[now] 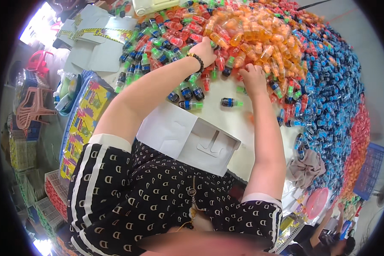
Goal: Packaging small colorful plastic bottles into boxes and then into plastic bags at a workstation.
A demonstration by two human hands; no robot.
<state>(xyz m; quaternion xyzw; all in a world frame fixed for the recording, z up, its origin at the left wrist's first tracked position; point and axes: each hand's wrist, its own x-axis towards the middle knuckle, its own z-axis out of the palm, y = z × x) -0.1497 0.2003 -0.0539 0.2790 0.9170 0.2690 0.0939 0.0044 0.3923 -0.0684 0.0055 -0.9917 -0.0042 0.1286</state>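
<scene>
My left hand (203,52), with a dark beaded bracelet at the wrist, reaches into a heap of small bottles. Its fingers are bent and closed among red bottles (219,62) and dark bottles with green caps; what they grip is hidden. My right hand (254,80) is over the near edge of the orange bottles (266,53), its fingers bent but apart, with nothing visible in them. A dark bottle with a green cap (229,102) lies alone between my forearms. Against my body is an open white tray-like box (175,130) with a cut-out insert (211,143).
Blue bottles (333,98) spread along the right of the table. Flat white cartons (96,53) lie at the far left, near a stack of yellow printed sheets (83,126). A crumpled grey cloth (307,168) and pink basin (318,202) are at right. Another person (328,239) is lower right.
</scene>
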